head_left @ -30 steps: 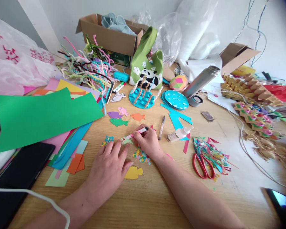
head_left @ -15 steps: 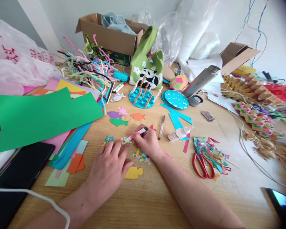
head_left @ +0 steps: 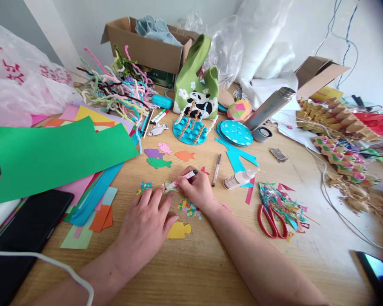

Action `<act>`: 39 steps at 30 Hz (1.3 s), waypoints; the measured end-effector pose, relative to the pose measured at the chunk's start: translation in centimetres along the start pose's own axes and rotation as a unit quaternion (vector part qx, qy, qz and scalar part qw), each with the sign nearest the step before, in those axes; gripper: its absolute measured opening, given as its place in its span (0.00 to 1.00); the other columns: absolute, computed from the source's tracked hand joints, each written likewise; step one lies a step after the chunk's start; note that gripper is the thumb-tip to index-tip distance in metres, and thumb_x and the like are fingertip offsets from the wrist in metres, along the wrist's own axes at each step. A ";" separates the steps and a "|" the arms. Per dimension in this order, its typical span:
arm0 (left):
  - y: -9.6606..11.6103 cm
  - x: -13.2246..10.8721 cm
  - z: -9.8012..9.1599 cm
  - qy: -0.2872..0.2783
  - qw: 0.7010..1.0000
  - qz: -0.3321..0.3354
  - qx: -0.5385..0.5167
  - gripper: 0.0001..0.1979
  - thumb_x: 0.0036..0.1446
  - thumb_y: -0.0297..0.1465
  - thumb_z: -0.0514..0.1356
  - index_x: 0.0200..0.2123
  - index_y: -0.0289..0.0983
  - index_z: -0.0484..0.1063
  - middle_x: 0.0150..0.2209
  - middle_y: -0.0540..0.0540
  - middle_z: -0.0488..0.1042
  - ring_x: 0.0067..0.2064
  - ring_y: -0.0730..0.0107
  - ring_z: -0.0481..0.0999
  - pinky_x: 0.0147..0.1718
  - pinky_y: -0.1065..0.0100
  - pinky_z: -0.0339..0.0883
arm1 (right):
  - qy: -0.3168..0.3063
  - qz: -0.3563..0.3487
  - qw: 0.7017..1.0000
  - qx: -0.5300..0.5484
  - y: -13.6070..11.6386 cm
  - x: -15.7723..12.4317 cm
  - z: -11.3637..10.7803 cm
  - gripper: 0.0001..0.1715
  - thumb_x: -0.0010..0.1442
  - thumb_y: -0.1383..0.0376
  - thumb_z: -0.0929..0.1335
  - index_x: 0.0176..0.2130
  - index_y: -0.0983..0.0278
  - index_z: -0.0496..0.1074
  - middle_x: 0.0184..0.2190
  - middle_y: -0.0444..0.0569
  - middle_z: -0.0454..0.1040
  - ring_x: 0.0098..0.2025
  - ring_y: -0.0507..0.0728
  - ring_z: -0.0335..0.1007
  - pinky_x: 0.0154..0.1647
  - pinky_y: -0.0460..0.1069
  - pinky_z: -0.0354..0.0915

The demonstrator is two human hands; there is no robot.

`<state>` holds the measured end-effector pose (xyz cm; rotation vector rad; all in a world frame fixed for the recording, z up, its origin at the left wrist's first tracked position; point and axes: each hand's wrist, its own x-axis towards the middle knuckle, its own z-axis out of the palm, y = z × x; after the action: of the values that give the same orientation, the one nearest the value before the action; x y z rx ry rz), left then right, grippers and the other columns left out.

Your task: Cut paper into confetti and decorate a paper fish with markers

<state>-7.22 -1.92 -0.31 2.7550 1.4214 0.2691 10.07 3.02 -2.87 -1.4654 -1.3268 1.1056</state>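
My right hand [head_left: 198, 190] grips a pink and white marker [head_left: 182, 179] with its tip down on a small paper fish [head_left: 167, 187] on the wooden table [head_left: 204, 263]. My left hand [head_left: 145, 227] lies flat, fingers spread, its fingertips pressing that paper fish in place. A yellow paper fish [head_left: 178, 230] lies just right of my left hand. A heap of coloured paper dots [head_left: 189, 208] sits under my right wrist. Purple [head_left: 153, 153], pink [head_left: 164, 148], orange [head_left: 184, 156] and green [head_left: 158, 163] paper fish lie a little beyond my hands.
A green paper sheet [head_left: 51, 157] tops a stack of coloured paper at left, beside a black tablet [head_left: 22, 238]. Red scissors [head_left: 271, 221], paper scraps, a glue bottle [head_left: 239, 179] and a pen [head_left: 216, 171] lie right. Pipe cleaners [head_left: 118, 91], a cardboard box [head_left: 147, 46] and a green panda bag [head_left: 196, 91] stand behind.
The marker in my right hand has shifted very slightly over the small paper fish. My left hand has stayed put.
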 end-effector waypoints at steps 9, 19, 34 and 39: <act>-0.1 0.0 0.2 0.001 1.000 0.005 0.003 0.22 0.62 0.39 0.57 0.57 0.37 0.69 0.52 0.37 0.72 0.50 0.51 0.68 0.46 0.52 0.67 | 0.011 -0.001 1.000 0.000 0.1 0.1 0.1 0.05 0.53 0.65 0.67 0.28 0.63 0.65 0.16 0.40 0.68 0.18 0.49 0.60 0.18 0.44 0.52; -0.1 0.0 0.0 -0.002 1.000 0.007 -0.001 0.22 0.62 0.39 0.57 0.56 0.37 0.70 0.52 0.37 0.72 0.49 0.51 0.68 0.45 0.51 0.68 | 0.005 -0.001 1.000 -0.009 0.1 0.1 0.0 0.05 0.52 0.65 0.67 0.27 0.63 0.65 0.16 0.40 0.67 0.18 0.50 0.60 0.18 0.44 0.52; -0.1 -0.1 0.1 0.002 1.000 0.008 -0.002 0.22 0.61 0.39 0.57 0.56 0.37 0.70 0.52 0.37 0.72 0.49 0.51 0.68 0.45 0.51 0.68 | -0.002 -0.004 1.000 -0.006 0.0 0.0 0.0 0.04 0.51 0.66 0.66 0.26 0.63 0.65 0.16 0.40 0.67 0.18 0.49 0.59 0.18 0.44 0.52; -0.1 -0.1 0.1 0.002 1.000 0.009 -0.001 0.22 0.61 0.39 0.57 0.56 0.36 0.70 0.52 0.37 0.72 0.49 0.51 0.68 0.45 0.51 0.68 | 0.004 -0.002 1.000 -0.006 -0.1 0.0 0.0 0.05 0.51 0.66 0.66 0.26 0.63 0.64 0.16 0.40 0.67 0.17 0.49 0.59 0.18 0.44 0.52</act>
<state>-7.34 -1.88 -0.42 2.7674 1.3979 0.2767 10.06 3.02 -2.74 -1.4731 -1.3320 1.0887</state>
